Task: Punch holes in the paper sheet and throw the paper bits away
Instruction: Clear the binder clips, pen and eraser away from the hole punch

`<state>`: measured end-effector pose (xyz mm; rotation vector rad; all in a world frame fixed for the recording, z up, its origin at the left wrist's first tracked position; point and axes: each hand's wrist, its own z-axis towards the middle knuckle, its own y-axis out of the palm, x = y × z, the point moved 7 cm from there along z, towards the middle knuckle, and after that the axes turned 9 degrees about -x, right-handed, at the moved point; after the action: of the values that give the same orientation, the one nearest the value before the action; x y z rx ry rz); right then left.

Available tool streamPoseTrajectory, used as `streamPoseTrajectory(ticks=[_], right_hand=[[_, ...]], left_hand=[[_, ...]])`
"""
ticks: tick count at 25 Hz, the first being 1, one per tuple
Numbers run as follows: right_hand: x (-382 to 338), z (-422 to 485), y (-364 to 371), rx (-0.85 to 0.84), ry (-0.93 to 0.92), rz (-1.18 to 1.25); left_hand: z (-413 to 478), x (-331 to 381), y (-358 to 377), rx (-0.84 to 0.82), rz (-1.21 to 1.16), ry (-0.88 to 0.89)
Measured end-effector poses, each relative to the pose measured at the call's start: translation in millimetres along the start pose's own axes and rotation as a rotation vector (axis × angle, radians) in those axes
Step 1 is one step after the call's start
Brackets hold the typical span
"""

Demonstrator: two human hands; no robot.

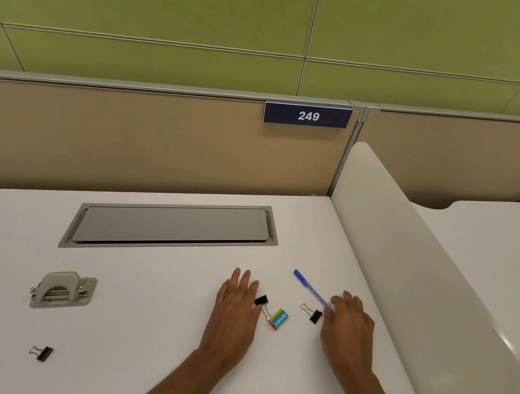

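Note:
A grey metal hole punch [62, 290] stands on the white desk [142, 330] at the left, well apart from both hands. My left hand [236, 306] lies flat, palm down, near the desk's middle, fingers together and holding nothing. My right hand [347, 324] rests palm down to its right, its fingertips over the lower end of a blue pen [309, 286]. No paper sheet is visible anywhere on the desk.
Two black binder clips [262, 303] [312, 313] and a small colourful box [279, 319] lie between my hands. A third clip [42, 352] sits front left. A grey cable hatch [172, 226] is set into the desk. A white divider [408, 266] rises on the right.

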<state>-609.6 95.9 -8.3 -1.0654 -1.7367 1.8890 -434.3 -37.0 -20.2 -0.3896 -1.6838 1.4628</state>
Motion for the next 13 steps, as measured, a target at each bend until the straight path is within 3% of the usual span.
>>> streamPoseTrajectory(ticks=[3,6,13], right_hand=[[-23.4,-7.1,-10.9,0.035,-0.072,0.037],[-77.6,-21.8,-21.0,0.055,-0.258,0.071],[-227.9,-96.8,6.2,0.038,-0.548,0.238]], left_hand=[[-13.8,-5.5,-16.2,0.088,0.035,-0.024],[-36.2,-22.8,-39.5,0.143,0.028,-0.085],[-127.7,-127.1,-92.2,0.214,0.015,-0.277]])
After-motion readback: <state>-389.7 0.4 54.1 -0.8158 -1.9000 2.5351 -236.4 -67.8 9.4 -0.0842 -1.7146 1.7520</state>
